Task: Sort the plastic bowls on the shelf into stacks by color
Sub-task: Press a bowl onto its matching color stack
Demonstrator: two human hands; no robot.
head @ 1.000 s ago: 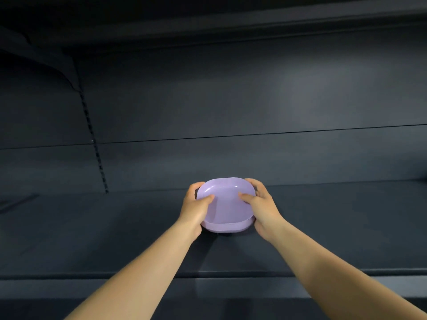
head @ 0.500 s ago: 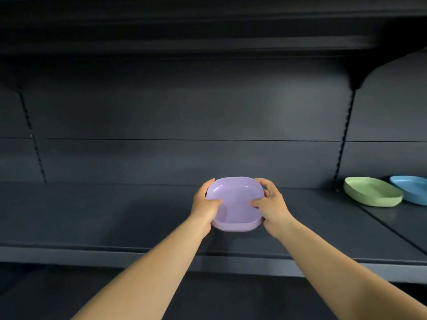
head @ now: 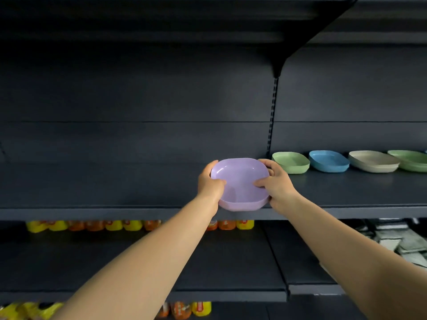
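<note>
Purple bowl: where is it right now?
Centre of the head view: the purple bowl is gripped between left hand and right hand, left of the green bowl.

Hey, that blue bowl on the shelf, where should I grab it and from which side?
Probably by the near rim of the blue bowl, coming from the front, thumb inside and fingers under the lip. It sits upright and shallow, with a green bowl close on its left and a beige bowl close on its right, so side access looks tight.

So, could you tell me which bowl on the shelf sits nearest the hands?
The left green bowl, just beside the right hand; the other green one lies far right.
</note>
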